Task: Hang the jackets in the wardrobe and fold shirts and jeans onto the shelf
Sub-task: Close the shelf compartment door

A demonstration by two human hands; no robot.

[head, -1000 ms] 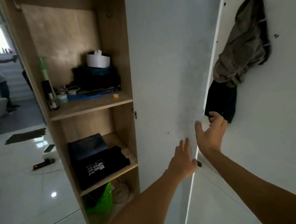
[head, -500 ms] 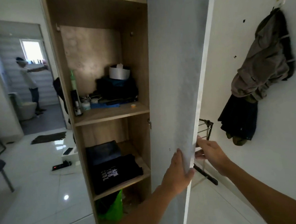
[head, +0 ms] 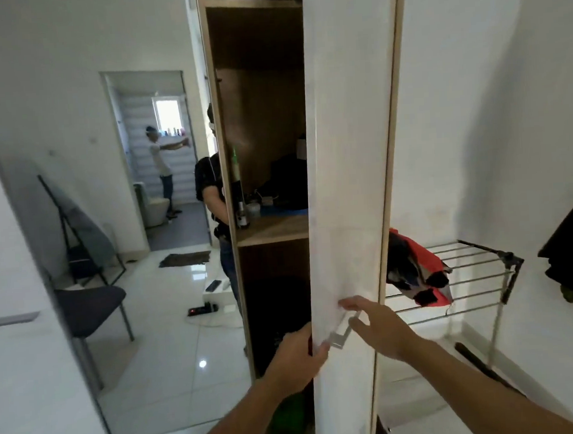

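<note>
The tall wooden wardrobe (head: pixel 259 118) with light-brown shelves stands in the middle of the view, its white flat-panel door (head: pixel 348 146) swung most of the way across the opening so that only a narrow strip of the interior shows. The left hand (head: pixel 297 360) grips the door's near edge low down, fingers curled behind the panel and the thumb lying on its white face. The right hand (head: pixel 375 325) reaches in from the right side, fingers spread fairly wide and only loosely bent — the fingertips touch the door's face just above a small silver metal handle (head: pixel 341 332), and the thumb sits beside that handle; whether it closes around it I cannot tell. On the middle shelf a dark heap of clothing (head: pixel 288 180) lies behind a green-topped bottle (head: pixel 238 186) and a dark bottle with a white label (head: pixel 244 216). The lower compartment is too dark to read. To the right of the door, a red and black garment (head: pixel 416 272) is draped over a grey metal drying rack (head: pixel 476 272), and dark clothes (head: pixel 572 243) hang on the white wall at the far right edge.
</note>
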